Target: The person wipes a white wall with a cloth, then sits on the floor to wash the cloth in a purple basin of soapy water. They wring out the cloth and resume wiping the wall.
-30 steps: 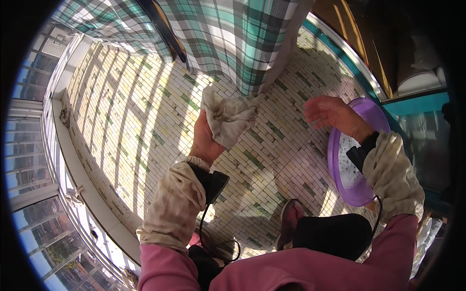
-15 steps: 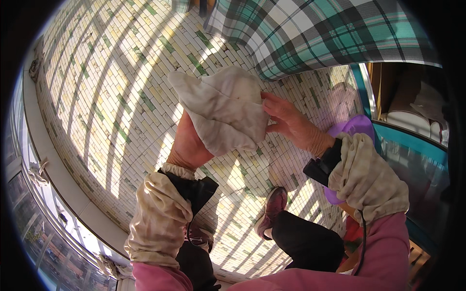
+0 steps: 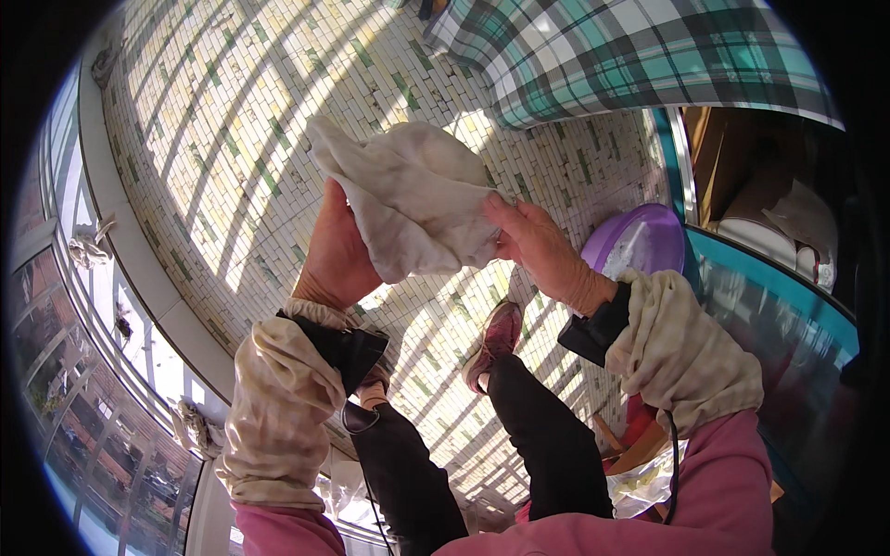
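Note:
A whitish, crumpled cloth hangs in front of me over the tiled floor, held up between both hands. My left hand supports it from below on its left side, with the fingers hidden beneath the fabric. On the other side, my right hand pinches the cloth's right edge between thumb and fingers. Tan fabric covers both forearms, and a black device is strapped near each wrist.
Beside my right forearm stands a purple basin. A green plaid cover drapes at the upper right, above a teal-edged cabinet standing open. Windows line the left. My shoe rests on the sunlit floor.
My right thumb has come over the cloth's edge, and that hand has shifted a little left and down. The view has shifted too, showing more of the basin and my legs.

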`<action>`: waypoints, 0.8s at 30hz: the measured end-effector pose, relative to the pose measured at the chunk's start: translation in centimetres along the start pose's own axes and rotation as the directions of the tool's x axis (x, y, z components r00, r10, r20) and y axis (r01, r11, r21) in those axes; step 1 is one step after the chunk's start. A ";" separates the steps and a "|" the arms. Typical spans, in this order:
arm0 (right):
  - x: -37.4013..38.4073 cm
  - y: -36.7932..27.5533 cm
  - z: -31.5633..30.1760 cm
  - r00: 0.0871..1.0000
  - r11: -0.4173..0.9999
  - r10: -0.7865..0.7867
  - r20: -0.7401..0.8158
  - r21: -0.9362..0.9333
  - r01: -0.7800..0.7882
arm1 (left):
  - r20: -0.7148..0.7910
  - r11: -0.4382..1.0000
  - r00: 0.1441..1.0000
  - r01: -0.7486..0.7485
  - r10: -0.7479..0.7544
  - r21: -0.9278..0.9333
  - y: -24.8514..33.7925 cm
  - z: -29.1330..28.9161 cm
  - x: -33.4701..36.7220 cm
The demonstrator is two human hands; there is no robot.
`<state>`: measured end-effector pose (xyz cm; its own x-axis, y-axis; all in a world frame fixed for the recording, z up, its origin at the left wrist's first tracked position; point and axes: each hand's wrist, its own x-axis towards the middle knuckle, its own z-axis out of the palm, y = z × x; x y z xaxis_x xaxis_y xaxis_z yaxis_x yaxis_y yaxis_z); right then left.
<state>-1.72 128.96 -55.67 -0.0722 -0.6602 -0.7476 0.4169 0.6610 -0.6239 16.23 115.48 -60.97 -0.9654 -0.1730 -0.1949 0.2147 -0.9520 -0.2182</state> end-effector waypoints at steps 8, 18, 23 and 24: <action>-8.9 -5.2 5.5 0.980 0.974 -0.161 0.113 -0.142 0.177 | -0.072 0.969 0.986 -0.133 0.151 0.206 -2.2 10.7 -7.4; -20.9 -14.3 13.7 0.936 0.942 -0.282 0.209 -0.125 0.312 | 0.019 0.670 0.930 -0.278 0.366 0.689 -6.0 29.1 -16.1; -24.1 -18.6 17.1 0.850 0.744 -0.405 0.336 -0.420 0.520 | -0.054 0.591 0.948 -0.150 0.313 0.792 -6.0 38.6 -21.2; -24.8 -19.7 17.3 0.862 0.729 -0.373 0.345 -0.466 0.502 | -0.131 0.549 0.931 -0.084 0.341 0.832 -6.0 39.8 -22.2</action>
<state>7.51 126.14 -20.92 0.0946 -0.9381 -0.3331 -0.1551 0.3166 -0.9358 30.49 114.94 -17.29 -0.8062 -0.4525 -0.3811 0.0759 -0.7180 0.6918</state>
